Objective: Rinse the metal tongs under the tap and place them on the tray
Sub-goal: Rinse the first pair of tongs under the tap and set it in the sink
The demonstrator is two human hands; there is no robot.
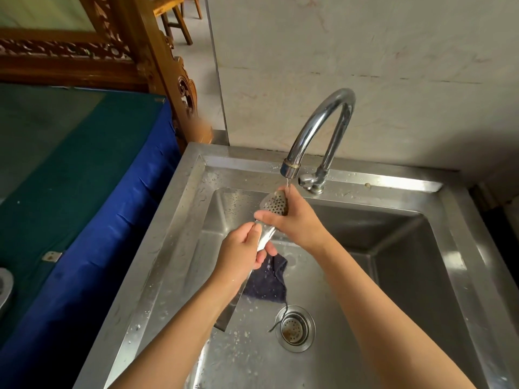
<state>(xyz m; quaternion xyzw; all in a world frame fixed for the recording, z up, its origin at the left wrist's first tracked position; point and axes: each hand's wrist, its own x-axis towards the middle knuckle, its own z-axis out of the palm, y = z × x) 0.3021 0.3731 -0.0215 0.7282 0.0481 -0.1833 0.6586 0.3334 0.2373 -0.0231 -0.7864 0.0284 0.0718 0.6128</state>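
The metal tongs (273, 204) have a perforated spoon-shaped head that points up, right under the spout of the chrome tap (323, 127). A thin stream of water runs onto the head. My left hand (243, 252) grips the tongs' handle lower down. My right hand (295, 219) wraps around the perforated head, thumb across its front. The handle's lower end juts out below my left wrist. No tray is clearly in view.
The steel sink (379, 234) holds a dark blue cloth (266, 282) and a drain strainer (295, 328). A table with a blue and green cover (70, 178) stands to the left. Carved wooden furniture (157, 66) is behind it. A grey round object (4, 287) shows at the left edge.
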